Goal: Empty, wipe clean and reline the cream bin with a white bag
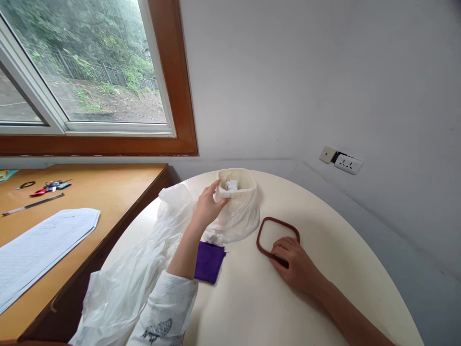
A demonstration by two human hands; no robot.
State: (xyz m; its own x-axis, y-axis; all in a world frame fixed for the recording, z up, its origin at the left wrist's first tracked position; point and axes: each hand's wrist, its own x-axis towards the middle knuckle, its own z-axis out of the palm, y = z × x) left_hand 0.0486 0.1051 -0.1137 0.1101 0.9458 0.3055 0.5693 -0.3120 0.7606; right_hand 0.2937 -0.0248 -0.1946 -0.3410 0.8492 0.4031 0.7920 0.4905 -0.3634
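Note:
A small bin lined with a translucent white plastic bag stands at the far side of the round table, with crumpled white paper inside. My left hand grips the near left of its rim, thumb and fingers on the bag-covered edge. A brown rounded-square ring, like a bin's rim frame, lies to the right. My right hand is closed round the ring's near right corner. Beside my left forearm lies a folded purple cloth with frayed edges.
Loose translucent plastic bags spread along the left of the white round table. A wooden desk at left holds papers, a pen and keys. Wall sockets are at right, below-left a window.

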